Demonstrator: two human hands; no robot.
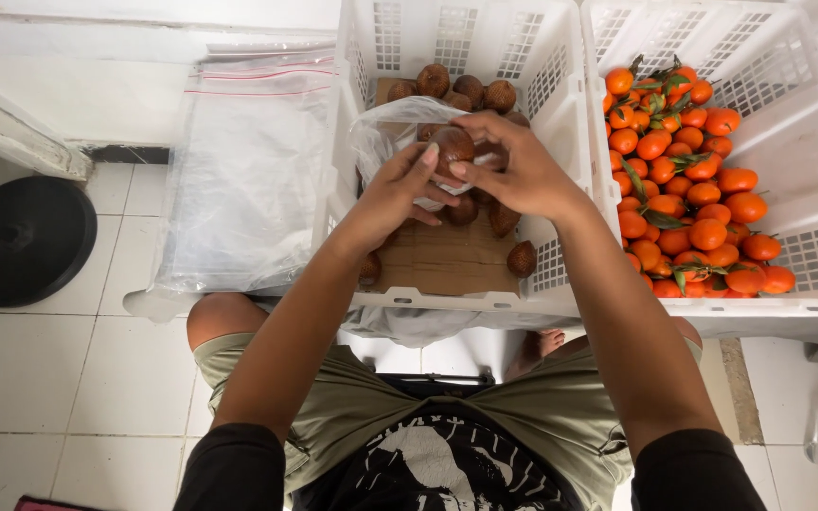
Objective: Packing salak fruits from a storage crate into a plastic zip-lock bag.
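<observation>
Hands [456,175] mid-crate [560,104], walls apart.

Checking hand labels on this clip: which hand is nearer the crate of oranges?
Right. The right hand is over the middle crate, on the side next to the crate of oranges. The left hand is farther off, beside the brown fruit.

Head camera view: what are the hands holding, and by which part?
Both hands, left hand and right hand, pinch a brown scaly fruit by its lower sides, fingertips only, at the clear plastic bag's mouth.
</observation>
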